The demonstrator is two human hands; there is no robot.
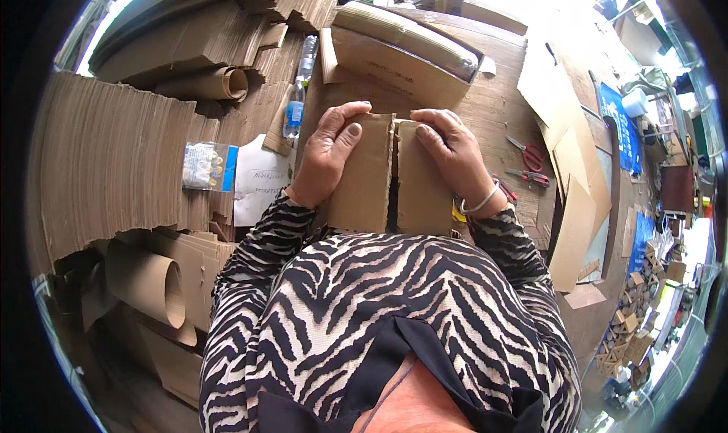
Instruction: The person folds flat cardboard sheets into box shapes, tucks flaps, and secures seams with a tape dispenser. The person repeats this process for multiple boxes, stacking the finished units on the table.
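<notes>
In front of my chest is a brown cardboard piece with two flat panels. Its left panel (359,179) and right panel (426,186) lie side by side with a narrow dark gap between them. My left hand (327,154) grips the far left corner, thumb on top and fingers curled over the far edge. The far right corner is held the same way by my right hand (457,154), which wears a light bangle (482,199) at the wrist. Whether the panels are one folded box or two separate pieces, I cannot tell.
Tall cardboard stacks (114,152) rise at the left, beside a plastic bottle (294,111). Beyond my hands stands an open carton (402,65). Red-handled scissors (531,156) lie right of my right hand, near loose cardboard sheets (574,221).
</notes>
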